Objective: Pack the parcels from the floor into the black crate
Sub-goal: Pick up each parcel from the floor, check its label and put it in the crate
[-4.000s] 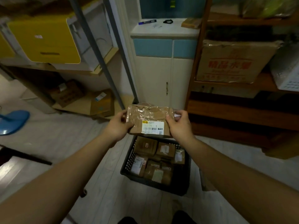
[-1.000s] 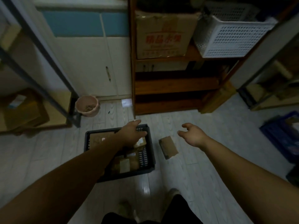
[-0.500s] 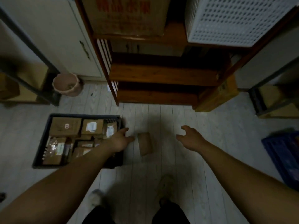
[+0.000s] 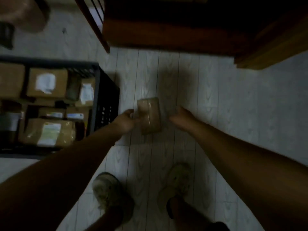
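Observation:
A small brown taped parcel [image 4: 150,115] lies on the pale plank floor, just right of the black crate [image 4: 106,84]. Several brown parcels with white labels fill the crate. My left hand [image 4: 125,120] is at the parcel's left edge, thumb and curled fingers pinching it. My right hand [image 4: 180,116] hovers just right of the parcel with relaxed fingers, a small gap between them. The picture is dark and blurred.
A dark wooden shelf unit [image 4: 166,34] stands on the floor just beyond the parcel. A pinkish bucket [image 4: 25,14] is at the top left. My two feet in slippers [image 4: 108,192] stand below the parcel.
The view has dropped closer to the floor. Both hands have closed in on the parcel; the left one has left the crate's corner and now pinches the parcel's left edge.

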The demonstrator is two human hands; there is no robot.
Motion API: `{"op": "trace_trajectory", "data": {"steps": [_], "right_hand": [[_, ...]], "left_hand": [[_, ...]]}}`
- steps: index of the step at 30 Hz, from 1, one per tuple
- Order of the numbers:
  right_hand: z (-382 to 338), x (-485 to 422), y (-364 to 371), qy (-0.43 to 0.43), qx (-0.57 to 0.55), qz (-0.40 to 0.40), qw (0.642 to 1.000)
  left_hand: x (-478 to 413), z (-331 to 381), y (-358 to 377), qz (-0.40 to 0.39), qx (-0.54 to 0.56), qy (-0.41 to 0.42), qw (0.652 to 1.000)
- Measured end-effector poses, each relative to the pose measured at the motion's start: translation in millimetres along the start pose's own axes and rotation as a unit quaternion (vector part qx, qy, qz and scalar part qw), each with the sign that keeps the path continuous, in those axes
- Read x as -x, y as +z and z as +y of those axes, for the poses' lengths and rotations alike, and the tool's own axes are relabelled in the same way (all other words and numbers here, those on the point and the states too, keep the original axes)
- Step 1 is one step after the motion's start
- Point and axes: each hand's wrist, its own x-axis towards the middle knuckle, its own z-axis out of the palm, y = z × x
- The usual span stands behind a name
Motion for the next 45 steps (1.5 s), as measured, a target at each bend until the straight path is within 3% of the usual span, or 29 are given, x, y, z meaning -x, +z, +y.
{"op": "trace_trajectory", "data": {"steps": [8,11,13,17,24,31,37,41,45], "right_hand": [[50.7,-158.7,109.0,0.011,-0.061,-0.025,0.998],[52.3,-165.0,127.5,0.016,-0.128,-0.046,0.991],[46.8,-148.2,128.2,-0.003,-0.167,-0.017,0.986],[23.8,-78.6,97.9,-0.037,-0.177,-0.007,0.983],[-64.3,115.8,11.2,-0.079,-0.174,0.040,0.981],[-155.6,331.4,-50.5,-0.121,-0.221,0.064,0.966],[-196.4,441.0,-77.4,-0.193,-0.259,0.067,0.944],[-221.5,484.1,-92.1,-0.246,-0.236,0.021,0.940],[-254.7,524.2,-87.2,-0.297,-0.200,0.047,0.932]], "left_hand": [[-140.9,-69.4,58.2,-0.007,0.081,-0.071,0.994],[-151.1,-74.3,75.8,-0.042,0.103,-0.081,0.991],[-142.9,-69.9,77.4,-0.030,0.152,-0.076,0.985],[-84.4,-48.8,55.7,-0.021,0.180,-0.032,0.983],[95.3,25.4,-26.3,-0.059,0.179,0.049,0.981],[286.6,88.0,-130.6,-0.086,0.157,0.056,0.982],[394.6,113.9,-196.0,0.013,0.094,0.187,0.978],[447.4,116.5,-229.1,-0.009,0.161,0.177,0.971],[487.7,109.6,-256.5,0.106,0.166,0.191,0.962]]}}
